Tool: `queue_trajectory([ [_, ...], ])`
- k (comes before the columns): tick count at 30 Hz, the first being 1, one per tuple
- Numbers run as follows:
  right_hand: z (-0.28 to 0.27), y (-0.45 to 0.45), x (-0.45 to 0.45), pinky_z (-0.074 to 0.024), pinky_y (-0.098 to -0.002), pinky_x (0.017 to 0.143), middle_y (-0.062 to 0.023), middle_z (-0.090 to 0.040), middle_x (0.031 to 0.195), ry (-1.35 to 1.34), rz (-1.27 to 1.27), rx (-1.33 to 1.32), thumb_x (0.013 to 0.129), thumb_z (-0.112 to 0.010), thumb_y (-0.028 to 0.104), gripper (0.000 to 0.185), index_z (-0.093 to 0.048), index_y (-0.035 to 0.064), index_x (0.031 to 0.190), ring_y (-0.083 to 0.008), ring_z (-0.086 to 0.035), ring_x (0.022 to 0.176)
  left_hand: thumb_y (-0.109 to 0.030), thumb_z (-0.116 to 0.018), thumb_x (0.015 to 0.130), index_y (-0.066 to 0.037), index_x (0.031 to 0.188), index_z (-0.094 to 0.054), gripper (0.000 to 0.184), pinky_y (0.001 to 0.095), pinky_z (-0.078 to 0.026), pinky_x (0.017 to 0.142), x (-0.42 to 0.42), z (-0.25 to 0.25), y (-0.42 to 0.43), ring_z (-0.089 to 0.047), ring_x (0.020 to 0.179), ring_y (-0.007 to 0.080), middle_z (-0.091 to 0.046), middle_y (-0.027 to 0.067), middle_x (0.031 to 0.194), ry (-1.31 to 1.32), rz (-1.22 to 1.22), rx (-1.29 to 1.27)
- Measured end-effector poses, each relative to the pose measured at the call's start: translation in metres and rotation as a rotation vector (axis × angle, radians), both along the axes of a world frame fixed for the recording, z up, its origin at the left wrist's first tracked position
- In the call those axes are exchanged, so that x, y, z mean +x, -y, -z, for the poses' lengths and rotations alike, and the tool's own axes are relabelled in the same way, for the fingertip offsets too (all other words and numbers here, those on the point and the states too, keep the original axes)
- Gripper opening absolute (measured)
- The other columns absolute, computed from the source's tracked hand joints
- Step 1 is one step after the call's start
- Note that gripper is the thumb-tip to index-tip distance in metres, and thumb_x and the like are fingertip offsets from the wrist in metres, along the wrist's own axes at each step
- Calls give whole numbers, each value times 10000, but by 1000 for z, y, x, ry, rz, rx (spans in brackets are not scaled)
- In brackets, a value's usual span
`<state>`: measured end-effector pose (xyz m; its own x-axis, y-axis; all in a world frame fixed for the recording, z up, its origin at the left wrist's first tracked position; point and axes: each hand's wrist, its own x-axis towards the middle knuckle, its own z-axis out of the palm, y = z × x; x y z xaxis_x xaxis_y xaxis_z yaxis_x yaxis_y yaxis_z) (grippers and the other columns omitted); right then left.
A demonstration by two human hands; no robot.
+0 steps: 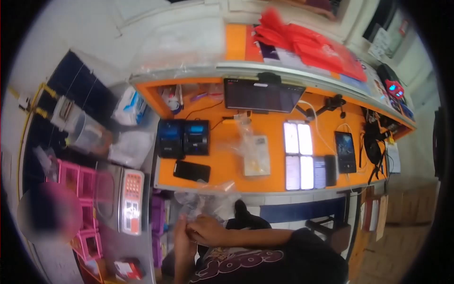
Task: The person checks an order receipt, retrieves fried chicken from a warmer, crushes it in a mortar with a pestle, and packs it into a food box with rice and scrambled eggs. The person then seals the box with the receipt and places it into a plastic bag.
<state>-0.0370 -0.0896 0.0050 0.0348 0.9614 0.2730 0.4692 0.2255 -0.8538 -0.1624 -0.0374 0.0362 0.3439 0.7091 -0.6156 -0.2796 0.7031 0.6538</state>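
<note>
Desk (276, 135) bright orange w/ grey edging; bags (314, 47) on top vivid red. Plastic bag (218, 191) clear w/ whitish glints. Person's shirt (307, 255) blk, pinkish outlined lettering. Scale panel (133, 203) white w/ orange-red keys. Baskets (70, 174) hot pink. Wall tiles (78, 87) dk blue, thin pale grid lines (pipe (24, 130) nearby: yellow). Phone (192, 171) blk. Cartons (410, 204) brown.

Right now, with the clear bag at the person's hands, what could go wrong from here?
The clear plastic bag at the left hand and right hand looks flimsy and crumpled, so it might tear or slip. The black phone lies near the front edge of the orange desk; a stray elbow could knock it off.
</note>
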Motion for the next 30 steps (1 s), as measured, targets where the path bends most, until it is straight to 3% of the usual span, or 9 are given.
queue_trajectory([
  [5,-4,49,10,-480,-348,898,-93,-652,1044,-774,-312,-309,909,-684,180,253,-606,58,1116,-224,-633,1013,-146,-452,1021,88,1281,-559,366,318,-535,866,-12,-3,50,-669,1036,270,-646,181,1210,-250,-166,269],
  [8,10,38,22,-488,-367,906,-103,-649,1048,-652,26,-426,949,-630,186,260,-597,22,1148,-216,-613,1047,-114,-446,971,36,1351,-534,418,377,-495,973,-11,-41,63,-641,1124,318,-637,197,1259,-625,316,968],
  [13,88,17,-6,-432,-389,1026,-135,-488,1338,-635,-295,-492,896,-671,183,574,-397,87,1391,-250,-493,1248,-55,-458,912,-4,1365,-546,465,403,-443,1043,-37,-80,89,-602,1195,359,-633,212,1260,-465,709,959],
  [19,67,7,-50,-376,-434,1114,-152,-270,1589,-896,-511,-440,823,-721,174,952,-150,160,1583,-288,-347,1436,-10,-437,910,-4,1381,-530,480,402,-443,1034,-102,-95,143,-612,1174,356,-620,211,1291,-251,327,951],
  [23,115,9,-62,-406,-476,1085,-184,-490,1421,-1313,-749,-655,859,-666,270,702,-370,174,1488,-306,-520,1279,-107,-433,1009,16,1378,-519,398,405,-466,1001,-177,-77,187,-621,1156,313,-626,204,1279,-611,-147,1065],
  [24,114,8,-68,-421,-476,1070,-188,-538,1378,-1314,-864,-674,866,-656,281,665,-401,176,1470,-305,-547,1247,-173,-442,1033,27,1350,-530,386,384,-496,935,-191,-63,199,-645,1069,275,-655,181,1195,-799,-327,957],
  [25,61,6,-75,-465,-464,991,-176,-602,1261,-375,-1015,-457,899,-632,264,519,-487,137,1380,-291,-594,1151,-206,-446,1044,33,1336,-536,387,373,-511,902,-203,-58,210,-657,1026,256,-669,169,1153,-884,-417,891],
  [27,44,23,-98,-508,-451,912,-165,-665,1143,575,-1007,-199,931,-608,247,390,-572,97,1289,-277,-641,1054,-259,-473,1052,34,1260,-577,374,323,-522,784,-227,-52,227,-659,877,188,-686,120,1001,-850,-722,566],
  [30,139,84,-167,-526,-381,762,-134,-677,985,-120,-453,-1187,965,-608,301,330,-635,-1,1095,-241,-660,888,-259,-508,1044,29,1139,-635,329,271,-491,637,-273,-33,239,-610,693,116,-663,60,811,-878,-889,419],
])
